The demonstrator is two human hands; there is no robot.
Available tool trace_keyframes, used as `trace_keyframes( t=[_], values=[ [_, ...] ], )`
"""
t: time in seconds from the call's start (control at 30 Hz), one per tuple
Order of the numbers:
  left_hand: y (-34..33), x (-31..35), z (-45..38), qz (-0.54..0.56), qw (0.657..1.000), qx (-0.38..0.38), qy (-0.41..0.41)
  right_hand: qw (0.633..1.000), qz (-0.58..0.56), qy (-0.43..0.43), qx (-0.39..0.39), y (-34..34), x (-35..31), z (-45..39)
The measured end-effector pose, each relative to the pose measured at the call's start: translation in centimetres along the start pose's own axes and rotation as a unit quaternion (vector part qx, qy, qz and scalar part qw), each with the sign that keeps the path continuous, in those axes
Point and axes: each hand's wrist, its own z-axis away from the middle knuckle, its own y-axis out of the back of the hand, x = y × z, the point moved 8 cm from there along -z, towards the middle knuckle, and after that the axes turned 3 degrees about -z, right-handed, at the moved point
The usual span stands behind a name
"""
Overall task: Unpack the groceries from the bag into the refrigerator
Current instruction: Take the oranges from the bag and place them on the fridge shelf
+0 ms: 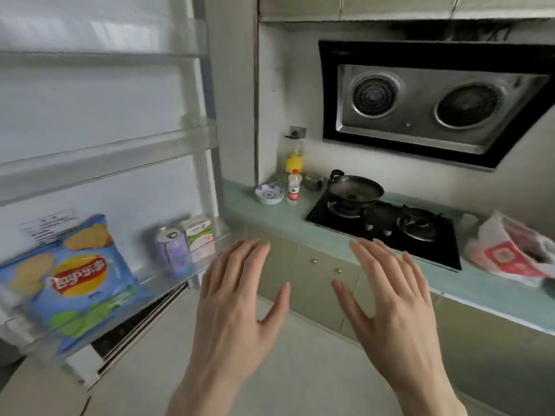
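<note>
Blue Lay's chip bag (72, 277) stands upright, label outward, long axis vertical, at the left end of the refrigerator door shelf (168, 283). Purple can (174, 250) and carton (199, 232) stand upright toward its right end. Plastic grocery bag (510, 250) lies on the table (270, 217), right edge. Left hand (237, 301) and right hand (393, 301) hover, fingers spread, holding nothing.

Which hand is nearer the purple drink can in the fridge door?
Left hand, just right of the purple drink can; the right hand is farther right.

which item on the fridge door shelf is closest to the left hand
The green-and-white carton, at the shelf's right end nearest the left hand; the purple can and chips bag sit farther left.
</note>
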Motion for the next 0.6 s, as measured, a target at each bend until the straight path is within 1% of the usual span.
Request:
trace_keyframes(
  t=[0.17, 0.27, 0.43, 0.6],
  values=[
    [-8.5, 9.8, -2.5, 0.074, 0.996, -0.018, -0.051, 0.996, 0.056, -0.073, 0.016, 4.5, 12.3, 1.7],
    [-13.2, 14.8, -3.6, 0.109, 0.991, -0.033, -0.075, 0.99, 0.086, -0.11, 0.024, 7.1, 18.5, 2.9],
    [-19.1, 22.4, -5.7, 0.154, 0.979, -0.043, -0.125, 0.979, 0.127, -0.158, 0.039, 11.0, 26.4, 4.3],
    [-24.2, 28.8, -7.2, 0.191, 0.961, -0.073, -0.185, 0.965, 0.143, -0.208, 0.075, 13.0, 32.2, 5.9]
  ],
)
